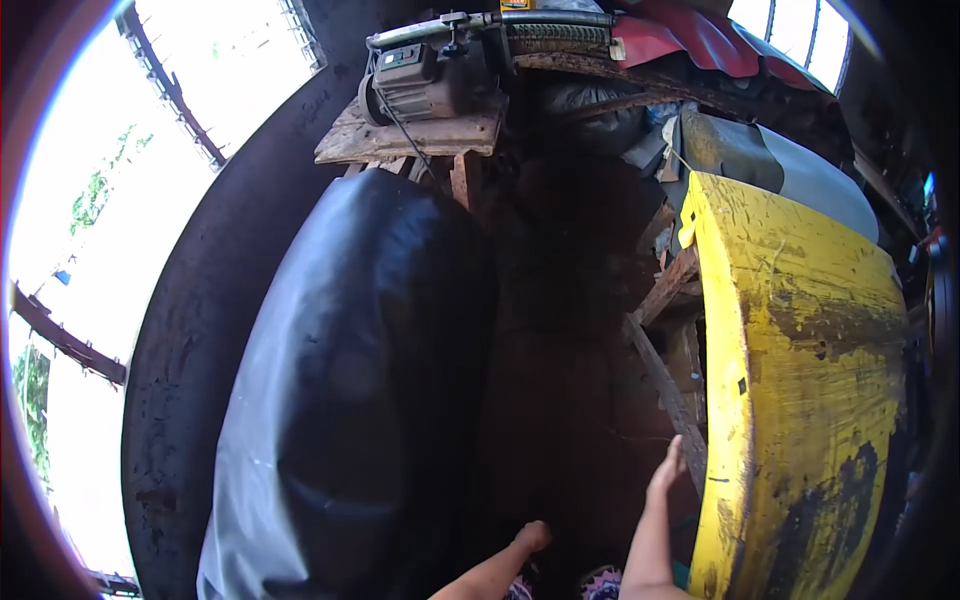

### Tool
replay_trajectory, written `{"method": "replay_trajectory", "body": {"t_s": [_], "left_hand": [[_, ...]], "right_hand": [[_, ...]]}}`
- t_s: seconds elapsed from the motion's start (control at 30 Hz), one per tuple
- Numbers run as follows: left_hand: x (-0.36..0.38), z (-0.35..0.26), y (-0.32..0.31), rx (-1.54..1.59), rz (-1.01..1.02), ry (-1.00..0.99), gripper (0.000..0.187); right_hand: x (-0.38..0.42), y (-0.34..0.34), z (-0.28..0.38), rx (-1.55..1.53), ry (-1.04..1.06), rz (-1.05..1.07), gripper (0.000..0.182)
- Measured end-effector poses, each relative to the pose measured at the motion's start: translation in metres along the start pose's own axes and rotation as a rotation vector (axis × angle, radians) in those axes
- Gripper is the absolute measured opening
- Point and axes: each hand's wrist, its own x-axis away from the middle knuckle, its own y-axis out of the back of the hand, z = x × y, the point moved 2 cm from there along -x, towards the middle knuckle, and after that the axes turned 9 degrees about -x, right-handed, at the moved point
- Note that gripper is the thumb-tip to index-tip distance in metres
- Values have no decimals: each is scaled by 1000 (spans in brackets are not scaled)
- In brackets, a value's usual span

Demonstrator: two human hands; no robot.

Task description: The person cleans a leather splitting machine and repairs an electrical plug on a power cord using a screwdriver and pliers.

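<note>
My left hand (535,537) hangs low in the middle of the view, fingers curled in, with nothing showing in it. To its left lies a large smooth black sheet (330,400), draped over something long that it hides. My right hand (672,465) is raised beside the yellow worktop (820,380), fingers stretched out and nothing held. That worktop is scratched and worn, with dark patches where the paint is gone. Hand and worktop edge lie close together in this view.
An electric motor (430,85) sits on a wooden board (410,138) ahead. Red sheeting (690,40) hangs at the back right. A grey sheet roll (815,175) lies behind the worktop. Wooden struts (665,380) stand under its edge. Bright barred openings (90,200) are at left.
</note>
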Motion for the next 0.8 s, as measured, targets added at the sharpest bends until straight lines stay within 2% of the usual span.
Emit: {"method": "replay_trajectory", "body": {"t_s": [0.03, 0.07, 0.1, 0.13, 0.2, 0.27, 0.3, 0.4, 0.43, 0.5, 0.53, 0.6, 0.67, 0.7, 0.8], "left_hand": [[23, -2, -2, 51, -15, -20, 29], [49, -10, 15, 93, -33, -46, 29], [67, -17, 30, 124, -58, -78, 29], [76, -18, 30, 103, -77, -163, 30], [86, -12, 31, 74, -129, -320, 31], [134, -23, 74, 98, -59, -337, 31], [152, -26, 91, 106, -22, -349, 31], [157, -5, 111, 30, -69, -325, 30], [162, -1, 115, -40, -80, -300, 30], [171, 0, 124, -213, -112, -275, 30], [179, -9, 124, -183, -107, -346, 30], [202, -18, 122, -114, -82, -456, 29], [214, -29, 109, 63, 189, -462, 29], [219, -34, 104, 149, 319, -449, 29], [224, -49, 95, -199, 119, -775, 29]], "right_hand": [[-4, 13, -54, 85, -286, -23, 69], [32, 9, -40, 173, -584, 101, 68], [67, 7, -29, 223, -707, 348, 62], [101, 7, -20, 286, -725, 537, 43], [146, 5, -6, 636, -291, 1031, 29], [194, -3, 73, 987, 19, 1180, 22], [205, 2, 82, 922, 72, 1152, 20], [211, 23, 104, 748, -14, 1175, 16], [213, 31, 117, 755, 78, 1154, 24], [218, 44, 147, 897, 80, 1094, 31], [218, 52, 160, 960, 75, 1061, 35], [221, 71, 176, 800, 31, 1055, 32], [229, 89, 188, 678, -19, 1023, 27], [233, 98, 188, 719, 88, 988, 28], [239, 116, 178, 717, 141, 931, 27]]}}
